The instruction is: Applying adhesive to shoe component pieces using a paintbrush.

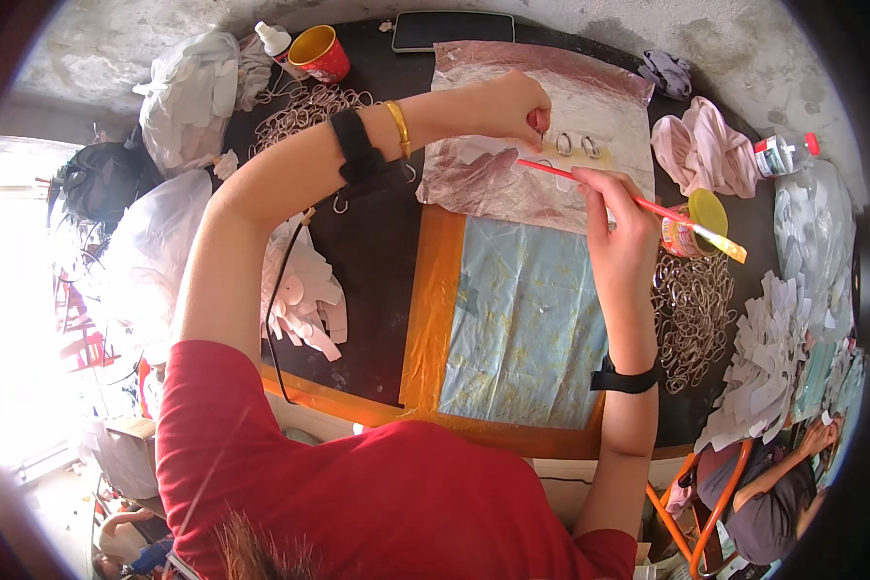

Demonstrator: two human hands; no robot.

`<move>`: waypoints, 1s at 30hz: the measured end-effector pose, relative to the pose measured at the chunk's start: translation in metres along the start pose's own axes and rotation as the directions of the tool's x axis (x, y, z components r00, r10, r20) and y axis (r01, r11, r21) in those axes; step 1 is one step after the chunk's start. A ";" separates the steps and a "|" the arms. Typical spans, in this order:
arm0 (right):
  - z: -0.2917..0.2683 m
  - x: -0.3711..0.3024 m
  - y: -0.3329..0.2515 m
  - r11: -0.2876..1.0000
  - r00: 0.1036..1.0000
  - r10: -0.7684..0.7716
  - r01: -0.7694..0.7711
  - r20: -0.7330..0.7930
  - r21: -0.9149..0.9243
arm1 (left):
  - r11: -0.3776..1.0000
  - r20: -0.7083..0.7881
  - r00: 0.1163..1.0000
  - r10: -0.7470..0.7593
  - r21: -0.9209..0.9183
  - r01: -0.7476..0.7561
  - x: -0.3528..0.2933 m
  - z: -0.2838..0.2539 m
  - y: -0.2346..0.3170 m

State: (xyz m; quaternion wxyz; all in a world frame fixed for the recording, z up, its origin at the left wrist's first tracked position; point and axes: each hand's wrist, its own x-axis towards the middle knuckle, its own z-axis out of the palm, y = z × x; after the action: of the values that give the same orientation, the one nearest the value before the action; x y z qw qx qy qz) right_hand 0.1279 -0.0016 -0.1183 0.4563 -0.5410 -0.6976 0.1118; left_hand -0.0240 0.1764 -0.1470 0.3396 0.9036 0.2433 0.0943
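My left hand (512, 106) is closed over a wrinkled brownish sheet (464, 72), its fingertips pinched downward; whatever they hold is hidden. In my right hand (621, 208) is a paintbrush with a red handle (662, 210). Its yellowish bristles (730, 247) point right, and the thin handle end reaches left, just below my left fingertips. Two metal rings (590, 146) lie on the sheet right of my left hand. Beside the brush stands a small pot (680, 238) with a labelled side and a round yellow top.
Heaps of metal rings lie at right (691, 314) and under my left forearm (304, 114). White cut pieces pile up at left (309, 295) and right (759, 358). A blue sheet (522, 319) covers the near table. A red cup (321, 55) and a bottle (785, 155) stand farther back.
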 end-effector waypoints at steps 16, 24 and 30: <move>-0.001 -0.001 -0.002 0.999 0.999 0.037 -0.036 0.024 -0.030 | 0.991 -0.094 0.987 -0.128 0.011 0.130 -0.023 -0.028 0.013; 0.001 0.000 -0.001 1.000 1.000 0.019 -0.019 0.018 -0.022 | 0.964 0.222 0.957 -0.185 0.231 0.133 -0.132 -0.047 0.005; -0.001 -0.002 -0.001 0.999 0.998 0.044 -0.043 0.036 -0.021 | 0.991 0.136 0.986 -0.097 0.102 0.084 -0.144 -0.050 0.002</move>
State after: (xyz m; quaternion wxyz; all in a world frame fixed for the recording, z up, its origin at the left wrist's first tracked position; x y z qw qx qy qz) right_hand 0.1277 -0.0044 -0.1185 0.4356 -0.5585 -0.6949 0.1244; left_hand -0.1645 0.1306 -0.1088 0.3160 0.9113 0.2639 0.0032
